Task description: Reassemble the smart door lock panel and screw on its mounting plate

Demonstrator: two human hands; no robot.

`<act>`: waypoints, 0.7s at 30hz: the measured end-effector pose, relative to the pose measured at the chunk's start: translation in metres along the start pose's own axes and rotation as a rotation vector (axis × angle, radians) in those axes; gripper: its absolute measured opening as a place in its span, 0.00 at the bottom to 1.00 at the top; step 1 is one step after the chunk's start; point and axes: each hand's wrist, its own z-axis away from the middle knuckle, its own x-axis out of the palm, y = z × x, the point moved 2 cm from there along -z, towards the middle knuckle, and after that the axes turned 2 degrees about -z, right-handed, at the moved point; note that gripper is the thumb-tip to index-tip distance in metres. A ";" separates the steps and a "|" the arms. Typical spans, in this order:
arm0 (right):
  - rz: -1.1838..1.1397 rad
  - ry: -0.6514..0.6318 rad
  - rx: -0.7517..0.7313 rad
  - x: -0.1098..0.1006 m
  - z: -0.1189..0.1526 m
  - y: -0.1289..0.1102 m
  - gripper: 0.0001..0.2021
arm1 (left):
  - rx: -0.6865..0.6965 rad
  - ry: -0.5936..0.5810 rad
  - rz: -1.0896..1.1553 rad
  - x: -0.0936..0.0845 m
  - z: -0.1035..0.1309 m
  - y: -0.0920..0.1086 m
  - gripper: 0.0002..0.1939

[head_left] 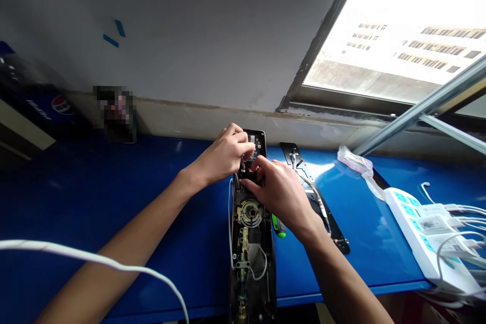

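An opened electronic door lock (pixel 237 233), long, narrow and dark, lies lengthwise on the blue table, its near end at the table's front edge. A circuit board shows at its far end, with a round brass-coloured part and a metal mechanism nearer me. My left hand (pixel 230 152) is over the far half, fingers closed in a pinch beside a short dark wire; the fingertips partly hide what they hold. From the other side my right hand (pixel 284 190) reaches in, its thumb and curled finger closed on something small I cannot make out. Under the right wrist lies a green-and-black screwdriver handle (pixel 279 226).
To the right rests a long black back plate (pixel 334 228) with a wrapped cable (pixel 317 195). Farther right are a clear plastic bag (pixel 355 162) and a white power strip (pixel 406 228) with several plugs. A white cable (pixel 125 266) crosses before my left forearm. A wall stands behind.
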 end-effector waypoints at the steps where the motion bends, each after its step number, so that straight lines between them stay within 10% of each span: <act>1: 0.001 0.004 0.000 0.000 -0.001 0.000 0.11 | -0.002 0.019 0.024 0.000 0.000 0.000 0.15; 14: -0.140 0.026 -0.071 -0.006 0.003 0.015 0.13 | 0.028 0.076 0.193 0.004 0.000 0.012 0.14; 21: -0.336 -0.211 -0.028 -0.039 -0.002 0.035 0.09 | 0.089 0.042 0.170 0.008 0.000 0.011 0.17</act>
